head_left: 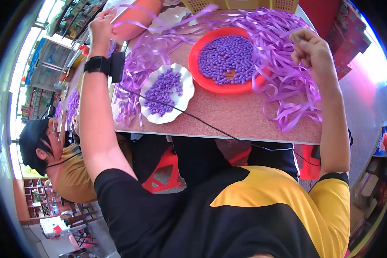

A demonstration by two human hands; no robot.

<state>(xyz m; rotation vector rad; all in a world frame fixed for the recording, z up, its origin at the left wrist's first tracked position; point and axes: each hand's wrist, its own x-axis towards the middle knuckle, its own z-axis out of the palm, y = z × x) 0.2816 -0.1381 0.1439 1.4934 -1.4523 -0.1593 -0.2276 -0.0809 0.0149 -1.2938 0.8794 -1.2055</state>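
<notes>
My left hand is raised at the far left with its fingers closed on a purple ribbon, which stretches rightward over the table. My right hand hovers by the heap of purple ribbons at the right. Its thumb and fingers are pinched together, and what they hold, if anything, cannot be made out. Between my arms lies a red round tray filled with purple beads. Left of it, a white scalloped plate carries a smaller group of purple beads. More purple ribbons lie beside the plate.
A black cable crosses the white plate and the table. A yellow basket stands at the far edge. A person in a black cap sits at my left. Red stools are under the table.
</notes>
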